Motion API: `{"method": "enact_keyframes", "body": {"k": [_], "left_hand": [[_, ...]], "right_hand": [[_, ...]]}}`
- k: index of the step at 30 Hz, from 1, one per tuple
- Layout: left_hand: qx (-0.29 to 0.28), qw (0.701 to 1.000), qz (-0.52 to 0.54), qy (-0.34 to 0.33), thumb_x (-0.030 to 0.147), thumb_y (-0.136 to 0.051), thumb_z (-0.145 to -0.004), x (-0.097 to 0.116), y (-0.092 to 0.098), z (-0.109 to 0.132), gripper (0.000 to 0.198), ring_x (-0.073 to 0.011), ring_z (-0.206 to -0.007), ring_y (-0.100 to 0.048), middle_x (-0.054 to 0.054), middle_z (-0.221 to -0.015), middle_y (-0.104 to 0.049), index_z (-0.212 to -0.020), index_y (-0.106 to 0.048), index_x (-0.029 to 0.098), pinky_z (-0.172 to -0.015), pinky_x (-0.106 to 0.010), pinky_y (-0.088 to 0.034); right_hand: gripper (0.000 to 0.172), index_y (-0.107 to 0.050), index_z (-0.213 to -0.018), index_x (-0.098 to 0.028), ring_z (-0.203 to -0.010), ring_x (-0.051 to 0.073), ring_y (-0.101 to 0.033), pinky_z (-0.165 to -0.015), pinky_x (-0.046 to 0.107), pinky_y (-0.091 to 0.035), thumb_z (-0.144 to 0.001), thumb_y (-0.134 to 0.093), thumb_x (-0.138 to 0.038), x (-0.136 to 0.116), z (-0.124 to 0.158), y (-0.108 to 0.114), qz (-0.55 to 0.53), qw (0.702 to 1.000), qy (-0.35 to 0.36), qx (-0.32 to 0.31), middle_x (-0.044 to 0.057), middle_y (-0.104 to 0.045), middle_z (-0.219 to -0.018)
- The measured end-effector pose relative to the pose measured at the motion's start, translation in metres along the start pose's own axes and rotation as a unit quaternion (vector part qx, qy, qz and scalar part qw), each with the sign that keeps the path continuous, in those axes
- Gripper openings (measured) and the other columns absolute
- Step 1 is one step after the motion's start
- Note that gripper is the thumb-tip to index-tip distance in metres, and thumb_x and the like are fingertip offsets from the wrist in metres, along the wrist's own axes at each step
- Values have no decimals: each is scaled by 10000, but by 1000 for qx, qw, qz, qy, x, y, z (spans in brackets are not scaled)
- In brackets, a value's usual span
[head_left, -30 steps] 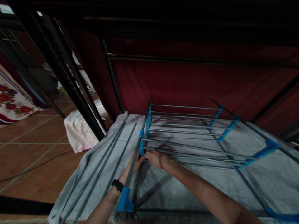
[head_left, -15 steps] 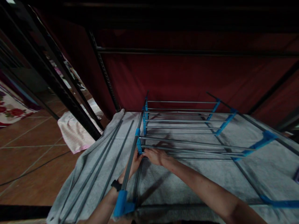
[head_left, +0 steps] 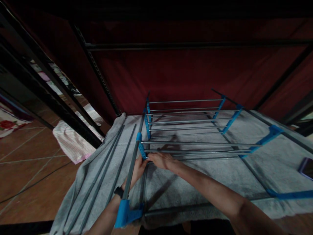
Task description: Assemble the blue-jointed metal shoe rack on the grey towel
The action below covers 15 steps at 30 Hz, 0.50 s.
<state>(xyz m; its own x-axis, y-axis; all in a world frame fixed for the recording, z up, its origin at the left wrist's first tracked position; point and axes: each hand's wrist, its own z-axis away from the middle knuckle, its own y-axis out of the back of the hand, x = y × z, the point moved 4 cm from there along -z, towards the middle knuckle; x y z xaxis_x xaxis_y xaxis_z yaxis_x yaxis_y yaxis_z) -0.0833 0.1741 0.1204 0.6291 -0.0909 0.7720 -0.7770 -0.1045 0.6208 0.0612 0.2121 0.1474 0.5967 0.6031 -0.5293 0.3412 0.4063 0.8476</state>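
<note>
A rack of grey metal rods and blue plastic connectors lies on a grey towel on the floor. My left hand, a black watch on its wrist, reaches under the long left side rod and curls round it just below a blue connector. My right hand is closed on the end of a thin cross rod right at that connector. The two hands almost touch. Another blue connector sits at the near end of the side rod.
Several loose grey rods lie on the towel's left part. A striped pink-white cloth lies on the brown tiled floor at left. Black metal frame posts and dark red fabric stand behind. A phone-like dark object rests at the right edge.
The view has swung left and tilted, so the rack sits a little higher in the picture. Both hands stay at the same blue connector, with the grips unchanged.
</note>
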Motion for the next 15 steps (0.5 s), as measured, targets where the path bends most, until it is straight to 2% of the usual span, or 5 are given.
{"method": "enact_keyframes", "body": {"k": [4,10,15], "left_hand": [[-7,999,43,2,422,-489,-867,-2,-1,1,190,-287,-945,-674,-44,-991,-723,-980,-539,279,-887,-437,-546],[-10,998,69,4,446,-526,-874,-8,-3,1,181,-283,-866,-664,-32,-877,-706,-932,-555,277,-852,-447,-541],[3,996,84,-1,414,-542,-852,-14,-5,0,266,-302,-976,-650,-77,-1011,-713,-1033,-566,220,-930,-464,-515]], "right_hand": [[292,-657,-1043,-252,-927,288,-689,-731,377,-533,-982,-419,-410,-1,2,4,-27,999,-27,-10,68,-726,-1078],[337,-635,-1106,-273,-997,292,-689,-764,393,-548,-998,-370,-452,-6,4,8,4,999,-26,-30,55,-715,-1147],[319,-646,-1114,-262,-994,275,-691,-763,374,-557,-994,-394,-418,-5,2,6,2,1000,-8,-26,57,-712,-1156]]}}
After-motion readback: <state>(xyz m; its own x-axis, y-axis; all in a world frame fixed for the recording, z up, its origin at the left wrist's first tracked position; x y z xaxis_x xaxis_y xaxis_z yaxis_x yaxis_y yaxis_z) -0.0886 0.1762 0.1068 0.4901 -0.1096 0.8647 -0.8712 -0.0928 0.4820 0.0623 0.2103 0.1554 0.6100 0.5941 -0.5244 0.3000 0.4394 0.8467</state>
